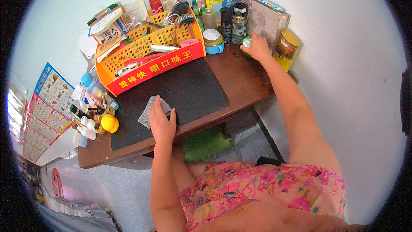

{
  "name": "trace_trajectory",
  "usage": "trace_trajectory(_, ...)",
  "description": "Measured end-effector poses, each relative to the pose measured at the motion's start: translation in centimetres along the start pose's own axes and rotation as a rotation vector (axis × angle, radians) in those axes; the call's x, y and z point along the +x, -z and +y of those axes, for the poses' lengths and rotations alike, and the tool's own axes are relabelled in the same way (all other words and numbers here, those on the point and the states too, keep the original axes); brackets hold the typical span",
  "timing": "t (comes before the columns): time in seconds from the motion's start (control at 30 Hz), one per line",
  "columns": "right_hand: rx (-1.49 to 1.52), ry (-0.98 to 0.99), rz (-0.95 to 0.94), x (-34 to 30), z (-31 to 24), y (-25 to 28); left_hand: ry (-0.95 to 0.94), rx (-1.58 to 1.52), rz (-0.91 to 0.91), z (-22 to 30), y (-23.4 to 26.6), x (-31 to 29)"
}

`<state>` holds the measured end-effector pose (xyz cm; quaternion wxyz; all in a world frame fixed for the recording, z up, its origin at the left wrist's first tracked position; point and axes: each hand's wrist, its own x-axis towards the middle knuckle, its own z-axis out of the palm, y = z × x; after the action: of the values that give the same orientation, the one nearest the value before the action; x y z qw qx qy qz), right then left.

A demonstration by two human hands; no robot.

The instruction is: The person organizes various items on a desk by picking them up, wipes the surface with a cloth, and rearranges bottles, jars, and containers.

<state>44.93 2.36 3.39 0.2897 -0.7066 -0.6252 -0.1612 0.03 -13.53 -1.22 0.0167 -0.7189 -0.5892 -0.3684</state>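
Left hand [163, 122], thumb wide, is resting on a checked sheet [147, 111] at nine o'clock; right hand [258, 48] is holding a green tub [246, 41] at one — probably light, stiff, best gripped round its sides.

Around me soft, even brightness covers the surface [253, 77], with white glare [15, 118] burning out at the far left, shade lying underneath, the right wall [356, 81] pale, and straight edges bowing toward a black, speckled rim.
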Motion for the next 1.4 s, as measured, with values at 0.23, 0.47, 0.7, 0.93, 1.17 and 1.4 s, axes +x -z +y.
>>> trace_trajectory(0.23, -0.09, -0.075, -0.04, 1.7, 0.7, -2.6, -0.023, 0.024, 0.001, 0.1, 0.2, -0.3)
trace_trajectory(0.47, -0.165, -0.066, 0.006, 1.6, 1.7, -3.1, -0.036, 0.067, 0.006, 0.7, 0.1, -0.3)
trace_trajectory(0.7, -0.321, 0.113, 0.163, -1.8, -2.2, 0.3, -0.013, 0.038, 0.002, 0.2, 0.1, -0.6)
trace_trajectory(0.93, -0.213, -0.026, 0.024, -0.9, 0.1, -1.9, -0.032, 0.033, -0.016, 0.7, 0.2, -0.3)
trace_trajectory(1.17, -0.129, -0.084, -0.026, 1.0, 0.4, -3.1, -0.029, 0.027, -0.008, 0.3, 0.3, -0.3)
trace_trajectory(1.4, -0.088, -0.1, -0.049, 0.9, 1.2, -3.5, -0.015, 0.038, -0.027, 0.2, 0.1, -0.3)
